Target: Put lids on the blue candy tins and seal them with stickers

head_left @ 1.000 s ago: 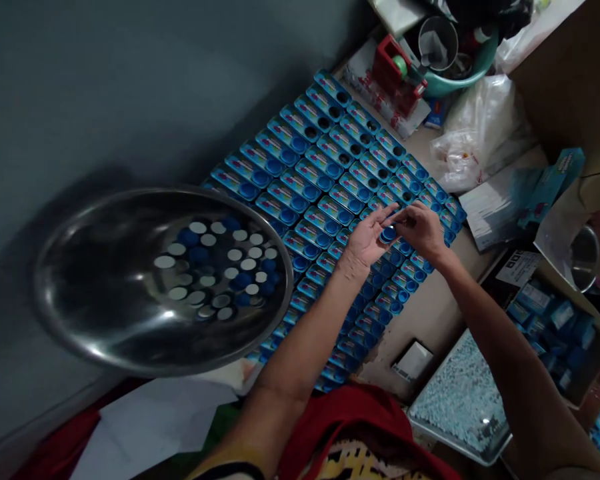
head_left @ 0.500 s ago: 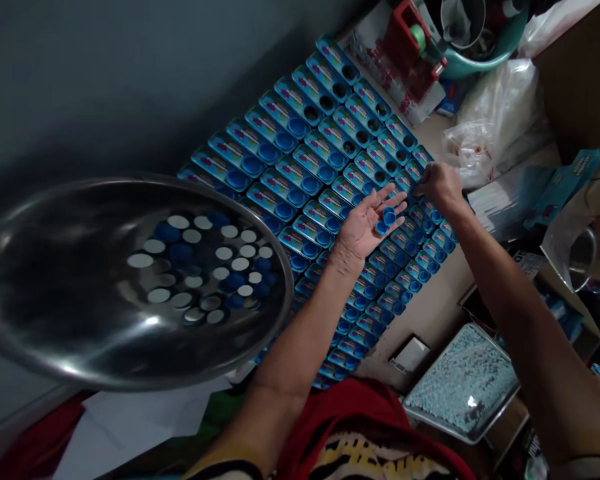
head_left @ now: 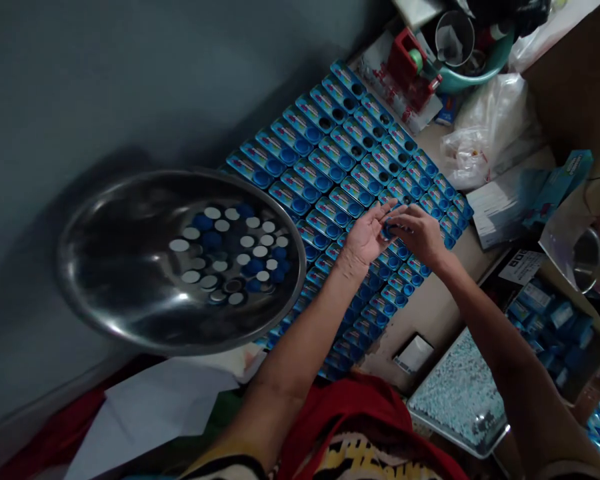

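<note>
Rows of small blue printed tins (head_left: 337,201) cover the table, many with a blue disc at one end and some with a dark round spot there. My left hand (head_left: 367,237) lies palm up over the rows, with small blue caps (head_left: 387,231) on its fingers. My right hand (head_left: 418,233) reaches over it, its fingers pinched at those caps. A large steel bowl (head_left: 130,287) on the left contains several white and blue discs (head_left: 211,239).
A red tape dispenser (head_left: 409,70) and a teal basin (head_left: 490,70) stand at the back right, near plastic bags (head_left: 485,133). Lower right are a tray of pale blue pieces (head_left: 460,393), a box of blue packets (head_left: 555,320) and a small white-topped box (head_left: 414,353).
My right hand has moved left from the tins to my left hand and now touches the caps there. The view has shifted, so the bowl appears farther right.
</note>
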### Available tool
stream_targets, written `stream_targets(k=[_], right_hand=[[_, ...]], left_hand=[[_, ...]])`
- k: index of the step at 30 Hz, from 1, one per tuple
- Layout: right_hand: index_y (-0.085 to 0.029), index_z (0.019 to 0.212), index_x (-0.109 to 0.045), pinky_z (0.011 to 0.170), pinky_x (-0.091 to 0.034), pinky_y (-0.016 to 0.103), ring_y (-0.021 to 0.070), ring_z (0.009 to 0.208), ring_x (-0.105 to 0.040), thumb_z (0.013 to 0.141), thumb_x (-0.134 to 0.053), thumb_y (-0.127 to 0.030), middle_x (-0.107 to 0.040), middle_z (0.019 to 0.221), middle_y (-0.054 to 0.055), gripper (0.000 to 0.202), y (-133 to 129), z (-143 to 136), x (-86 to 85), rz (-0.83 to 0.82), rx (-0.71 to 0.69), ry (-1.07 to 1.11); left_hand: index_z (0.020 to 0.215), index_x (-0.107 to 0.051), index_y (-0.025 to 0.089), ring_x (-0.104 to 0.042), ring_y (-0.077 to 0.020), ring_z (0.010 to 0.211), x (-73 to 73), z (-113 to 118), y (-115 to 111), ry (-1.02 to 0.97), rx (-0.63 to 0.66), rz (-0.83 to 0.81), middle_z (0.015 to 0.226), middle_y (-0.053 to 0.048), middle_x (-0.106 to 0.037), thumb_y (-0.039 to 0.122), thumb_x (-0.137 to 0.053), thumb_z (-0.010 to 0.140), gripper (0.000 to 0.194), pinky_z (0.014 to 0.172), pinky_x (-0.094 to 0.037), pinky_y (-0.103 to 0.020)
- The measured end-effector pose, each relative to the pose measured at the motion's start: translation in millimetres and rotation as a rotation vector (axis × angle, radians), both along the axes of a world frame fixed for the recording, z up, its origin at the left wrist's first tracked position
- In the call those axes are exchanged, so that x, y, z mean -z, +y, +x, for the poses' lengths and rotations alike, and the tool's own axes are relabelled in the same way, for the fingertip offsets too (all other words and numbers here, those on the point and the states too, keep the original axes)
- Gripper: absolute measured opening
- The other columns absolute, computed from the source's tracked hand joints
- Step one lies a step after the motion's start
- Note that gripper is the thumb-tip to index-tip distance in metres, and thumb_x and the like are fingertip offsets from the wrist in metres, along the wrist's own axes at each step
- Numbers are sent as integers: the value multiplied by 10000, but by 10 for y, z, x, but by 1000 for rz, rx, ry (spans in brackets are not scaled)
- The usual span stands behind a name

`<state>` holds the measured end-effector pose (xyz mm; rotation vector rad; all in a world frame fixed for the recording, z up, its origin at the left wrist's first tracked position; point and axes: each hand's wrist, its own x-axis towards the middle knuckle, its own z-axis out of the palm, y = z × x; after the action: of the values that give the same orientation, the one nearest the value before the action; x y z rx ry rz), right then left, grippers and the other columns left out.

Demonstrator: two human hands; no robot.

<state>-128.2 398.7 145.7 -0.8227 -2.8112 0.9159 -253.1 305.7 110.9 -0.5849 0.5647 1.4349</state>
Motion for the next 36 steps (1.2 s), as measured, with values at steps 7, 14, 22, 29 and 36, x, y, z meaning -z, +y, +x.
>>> stream_targets(k=[7,14,22,29,36], right_hand=[[-227,942,-813,791,-555,304,191,816,-717,871,-701,-213,-793,929,35,134,212,22,132,-18,329,-51],[-202,902,-816,836,-515,323,252,952,-744,811,-770,-233,-813,951,59,106,825,-380,258,200,303,-508],[-240,865,-778,751,-490,312,251,892,-713,677,-939,-292,-794,920,24,252,1079,-598,325,207,253,-627],[-253,928,-751,685,-466,289,184,739,-667,845,-789,-326,-748,806,-5,117,110,-238,113,-40,334,-135],[-219,833,-733,684,-494,286,154,680,-618,673,-837,-362,-692,739,-26,237,12,-42,200,-477,450,107]], left_hand=[[1429,-660,140,-801,-196,1009,2,55,-94,15,-12,-53,1191,-105,-828,311,-432,1119,421,998,-606,-359],[1386,-702,214,-667,-238,1375,85,-133,-160,66,-26,44,1368,-88,-773,364,-488,1094,392,1191,-468,-435],[1398,-698,234,-691,-231,1333,120,-122,-104,85,-29,-8,1347,-89,-781,345,-486,1084,395,1157,-495,-409],[1363,-695,173,-772,-135,857,-35,18,-61,96,-105,-86,1071,-59,-825,205,-442,1087,377,788,-590,-237],[1390,-677,161,-706,-116,687,-88,135,203,14,-199,-153,749,2,-725,156,-453,1091,373,667,-546,-210]])
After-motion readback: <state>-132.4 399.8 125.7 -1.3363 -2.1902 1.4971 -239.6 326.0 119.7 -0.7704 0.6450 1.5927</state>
